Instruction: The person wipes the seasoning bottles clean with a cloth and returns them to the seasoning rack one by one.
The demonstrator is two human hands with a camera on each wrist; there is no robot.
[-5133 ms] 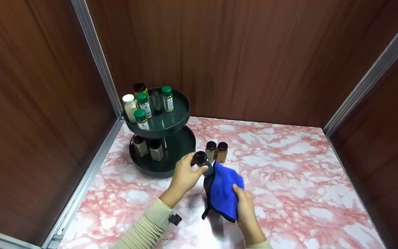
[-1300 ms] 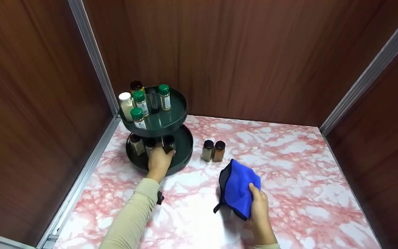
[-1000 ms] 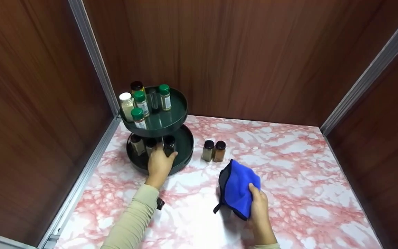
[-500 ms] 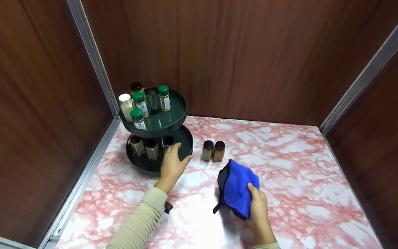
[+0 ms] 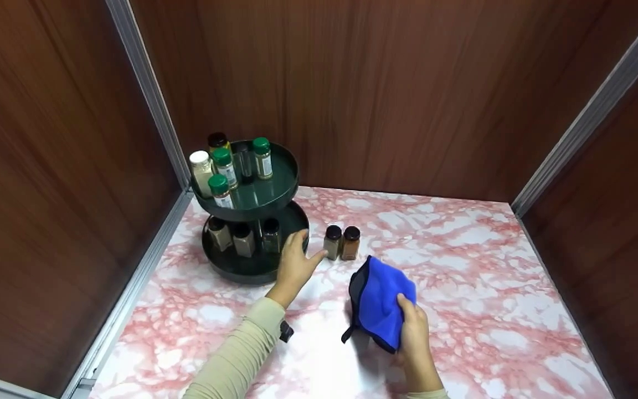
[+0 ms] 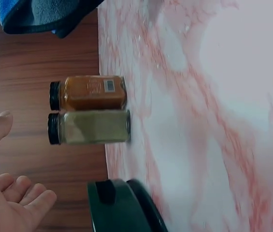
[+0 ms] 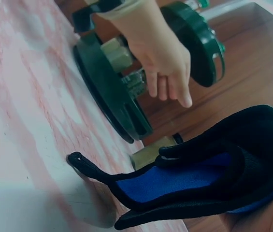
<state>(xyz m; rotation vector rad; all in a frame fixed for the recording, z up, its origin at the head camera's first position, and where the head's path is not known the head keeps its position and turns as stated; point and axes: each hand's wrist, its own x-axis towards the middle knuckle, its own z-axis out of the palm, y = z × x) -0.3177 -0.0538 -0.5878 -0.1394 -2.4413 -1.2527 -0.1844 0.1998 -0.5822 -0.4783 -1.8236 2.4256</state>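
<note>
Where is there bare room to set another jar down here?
Widest is the table right of the blue cloth and the two loose jars, up to the right wall. The upper tray is bare at its right front too, but crowded with bottles at its left.

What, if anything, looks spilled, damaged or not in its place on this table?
Nothing visible looks spilled or damaged. Only the greenish jar and the orange-brown jar differ a little: they stand upright on the marbled table, outside the two-tier rack that holds the other jars.
</note>
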